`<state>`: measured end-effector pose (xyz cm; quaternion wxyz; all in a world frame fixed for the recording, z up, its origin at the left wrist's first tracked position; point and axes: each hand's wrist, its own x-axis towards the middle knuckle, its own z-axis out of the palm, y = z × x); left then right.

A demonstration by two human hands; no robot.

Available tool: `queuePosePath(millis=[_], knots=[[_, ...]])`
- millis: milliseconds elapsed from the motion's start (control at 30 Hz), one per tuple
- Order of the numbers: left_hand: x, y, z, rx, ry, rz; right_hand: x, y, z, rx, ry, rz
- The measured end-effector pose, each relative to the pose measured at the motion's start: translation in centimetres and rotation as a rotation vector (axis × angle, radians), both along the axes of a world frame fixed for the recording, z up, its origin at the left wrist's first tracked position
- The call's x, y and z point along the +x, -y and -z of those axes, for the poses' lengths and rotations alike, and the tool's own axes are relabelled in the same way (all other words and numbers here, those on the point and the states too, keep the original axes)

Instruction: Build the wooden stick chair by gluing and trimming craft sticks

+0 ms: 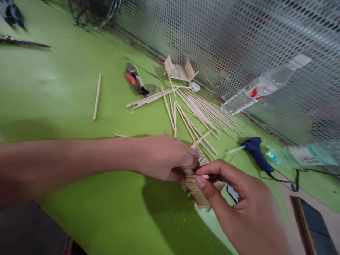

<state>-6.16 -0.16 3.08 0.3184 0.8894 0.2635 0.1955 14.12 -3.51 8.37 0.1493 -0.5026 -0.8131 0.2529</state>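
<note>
A small structure of thin wooden sticks (198,193), laid side by side with uneven ends, is between my hands near the table's front. My left hand (170,157) reaches in from the left, its fingers curled closed on the structure's upper part; the fingertips are partly hidden. On the right, my right hand (239,202) pinches a short wooden stick (204,176) between thumb and index finger, against the structure's top. Loose wooden sticks (199,109) are spread just beyond my hands.
Behind the sticks stand a stick-built piece (180,72) and red-handled pliers (135,79). To the right are a blue glue gun (256,152), a clear bottle (262,88), another bottle (305,154) and a dark flat object (316,226). Scissors (23,41) lie far left. A perforated metal panel (199,28) borders the green table.
</note>
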Motion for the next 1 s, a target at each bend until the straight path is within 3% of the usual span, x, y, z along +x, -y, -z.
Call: queuePosePath(millis=[167, 400, 1000], knots=[[-0.14, 0.04, 0.23, -0.04, 0.032, 0.0, 0.12, 0.32, 0.39, 0.05, 0.087, -0.024], [0.1, -0.02, -0.56, -0.019, -0.063, -0.038, -0.25, 0.17, 0.46, 0.072, 0.083, -0.02], [-0.2, -0.06, -0.55, -0.078, -0.065, -0.031, -0.43, 0.4, 0.58, 0.1, 0.105, 0.001]])
